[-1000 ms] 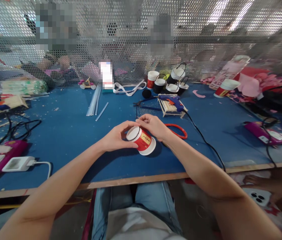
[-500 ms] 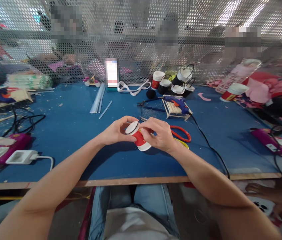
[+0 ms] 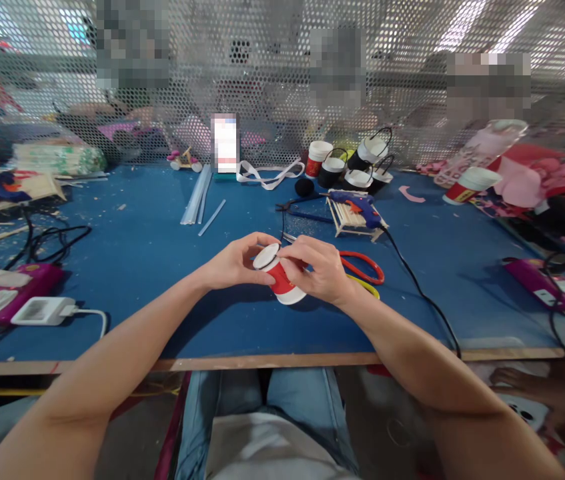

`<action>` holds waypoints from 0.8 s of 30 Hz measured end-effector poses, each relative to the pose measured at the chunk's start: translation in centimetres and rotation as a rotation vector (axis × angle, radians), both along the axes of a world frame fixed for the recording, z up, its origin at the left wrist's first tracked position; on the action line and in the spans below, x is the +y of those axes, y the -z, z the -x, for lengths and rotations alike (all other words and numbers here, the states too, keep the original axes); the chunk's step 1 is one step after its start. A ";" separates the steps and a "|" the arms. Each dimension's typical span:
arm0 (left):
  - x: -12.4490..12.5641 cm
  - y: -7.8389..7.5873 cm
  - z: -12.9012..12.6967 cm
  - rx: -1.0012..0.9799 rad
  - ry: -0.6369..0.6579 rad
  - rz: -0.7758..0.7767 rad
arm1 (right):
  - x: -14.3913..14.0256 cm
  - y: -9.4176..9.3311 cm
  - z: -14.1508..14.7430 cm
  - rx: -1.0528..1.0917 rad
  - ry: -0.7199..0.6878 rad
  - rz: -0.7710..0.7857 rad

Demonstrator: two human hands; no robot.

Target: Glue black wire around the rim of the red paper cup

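A small red paper cup (image 3: 278,277) with a white rim and white base is lying tilted between both hands over the near middle of the blue felt-like table (image 3: 137,267), its round white end facing up and to the left. The left hand (image 3: 235,263) is curling around that end, thumb and fingers closing on the cup's rim, while the right hand (image 3: 319,270) is wrapping over the cup's red side, fingers pressing onto it, so both hands are gripping the cup. Any print on the cup is sitting under the fingers and cannot be read. Just behind the right hand, red-handled scissors (image 3: 365,267) are lying flat on the cloth. Farther back a blue glue gun (image 3: 357,203) is resting on a little rack of pale wooden sticks (image 3: 349,220), its black cord trailing toward the table's edge. Behind that, black paper cups with thin wire handles (image 3: 359,170) are standing in a cluster against the perforated metal screen (image 3: 262,80). At the left, a white plug adapter (image 3: 37,311) is lying beside a magenta power strip (image 3: 9,300).
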State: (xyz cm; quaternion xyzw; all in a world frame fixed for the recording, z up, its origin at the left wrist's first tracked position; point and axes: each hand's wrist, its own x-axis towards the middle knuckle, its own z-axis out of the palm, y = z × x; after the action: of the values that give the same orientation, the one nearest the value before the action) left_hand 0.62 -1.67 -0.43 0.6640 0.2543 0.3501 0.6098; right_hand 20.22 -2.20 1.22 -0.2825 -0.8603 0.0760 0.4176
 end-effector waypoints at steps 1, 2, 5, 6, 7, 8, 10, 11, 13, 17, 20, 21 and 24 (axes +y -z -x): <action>0.0 0.0 0.0 0.002 -0.001 -0.001 | 0.0 0.0 0.0 -0.003 -0.001 -0.007; 0.0 0.0 0.0 0.002 -0.001 -0.002 | 0.1 0.0 0.0 -0.008 -0.002 -0.017; 0.0 0.1 0.0 -0.001 0.003 0.001 | 0.2 0.1 0.0 -0.006 -0.007 -0.046; 0.0 0.1 0.0 -0.002 0.003 0.000 | 0.2 0.1 0.0 0.000 -0.014 -0.056; 0.0 0.1 0.0 -0.003 -0.001 -0.003 | 0.2 0.2 0.0 0.007 -0.024 -0.068; 0.0 0.1 0.0 0.000 -0.004 -0.006 | 0.2 0.2 0.0 0.013 -0.035 -0.081; -0.1 0.1 0.0 0.008 -0.013 -0.013 | 0.1 0.3 0.0 0.024 -0.052 -0.083; -0.1 0.1 -0.1 0.011 -0.016 -0.016 | 0.0 0.3 0.0 0.035 -0.049 -0.063; -0.1 0.0 -0.1 0.008 -0.021 -0.027 | -0.1 0.3 0.0 0.094 -0.011 0.034; -0.3 -0.1 -0.2 0.009 -0.063 -0.091 | -0.1 0.1 0.0 0.302 0.045 0.363; -0.5 -0.4 -0.3 0.059 -0.120 -0.162 | 0.2 -0.6 -0.2 0.313 0.003 0.599; -0.6 -0.4 -0.3 0.079 -0.134 -0.185 | 0.2 -0.8 -0.3 0.298 -0.011 0.664; -0.7 -0.6 -0.4 0.118 -0.159 -0.234 | 0.4 -1.3 -0.5 0.269 -0.037 0.793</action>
State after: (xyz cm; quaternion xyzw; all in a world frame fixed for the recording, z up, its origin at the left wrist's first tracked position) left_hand 0.97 -2.35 0.12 0.7278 0.2991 0.3849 0.4825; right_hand 20.69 -1.76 2.49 -0.3933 -0.7072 0.4450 0.3836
